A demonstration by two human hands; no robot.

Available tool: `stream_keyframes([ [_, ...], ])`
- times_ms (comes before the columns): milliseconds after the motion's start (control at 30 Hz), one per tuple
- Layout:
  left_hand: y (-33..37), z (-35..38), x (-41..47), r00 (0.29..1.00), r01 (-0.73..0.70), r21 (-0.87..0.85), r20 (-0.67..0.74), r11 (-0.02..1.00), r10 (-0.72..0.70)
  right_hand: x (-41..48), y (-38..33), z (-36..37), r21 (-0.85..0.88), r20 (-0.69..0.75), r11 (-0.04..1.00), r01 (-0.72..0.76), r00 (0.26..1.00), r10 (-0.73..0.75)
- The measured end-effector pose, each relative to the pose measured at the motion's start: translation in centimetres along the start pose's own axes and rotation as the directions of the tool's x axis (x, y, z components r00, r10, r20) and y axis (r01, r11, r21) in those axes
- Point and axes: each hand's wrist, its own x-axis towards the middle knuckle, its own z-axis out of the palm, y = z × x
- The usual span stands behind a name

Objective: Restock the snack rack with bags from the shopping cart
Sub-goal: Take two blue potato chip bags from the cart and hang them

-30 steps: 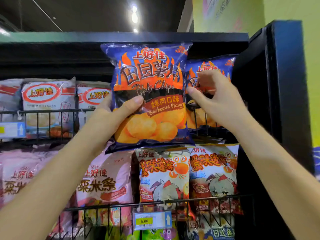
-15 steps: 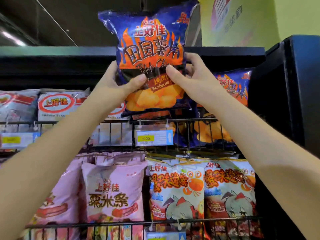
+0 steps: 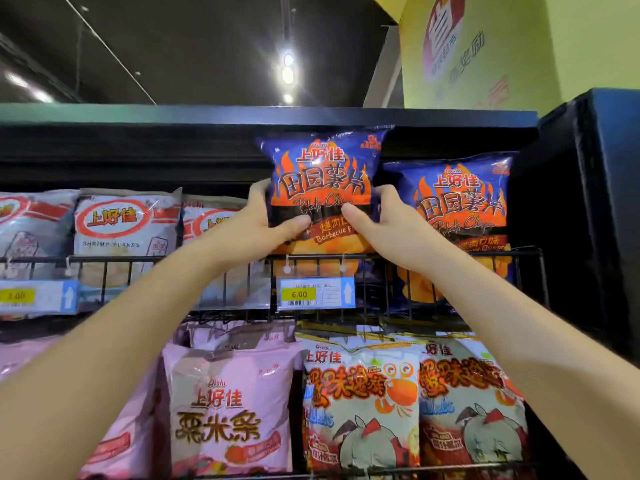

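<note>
While hands (image 3: 263,228) (image 3: 393,232) grip chip bag (image 3: 323,178) | wire rack (image 3: 114,259) | dark ceiling (image 3: 173,46), lamps (image 3: 287,74)

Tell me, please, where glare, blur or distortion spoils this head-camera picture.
Head view: the ceiling lights flare into streaks; the left price tag is smeared, while the middle price tag reads 6.00; the held chip bag is sharp; the rack's top edge looks nearly straight.

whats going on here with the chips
A person is stocking the top shelf. Their left hand and right hand grip the sides of a blue barbecue chip bag, whose bottom sits behind the wire rail, above the 6.00 price tag. A matching bag stands just to its right.
</note>
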Motion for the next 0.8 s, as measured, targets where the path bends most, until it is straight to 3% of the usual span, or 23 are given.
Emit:
stream_keyframes([
  [200,-0.1,0.0,0.6,0.990,0.061,0.140,0.116,0.988,-0.078,-0.1,-0.8,0.5,-0.139,0.032,0.984,-0.114,0.992,0.119],
  [433,0.5,0.9,0.2,0.980,0.043,0.250,0.176,0.967,-0.089,0.0,-1.1,-0.5,-0.407,0.200,0.897,-0.170,0.942,0.269],
  [567,0.8,1.0,0.0,0.977,0.046,0.269,0.191,0.962,-0.100,-0.2,-2.2,-0.8,-0.566,0.257,0.818,-0.105,0.920,0.296],
  [800,0.6,1.2,-0.2,0.975,0.074,0.221,0.189,0.972,-0.118,-1.3,-3.1,-1.4,-0.613,0.286,0.789,-0.035,0.921,0.263],
])
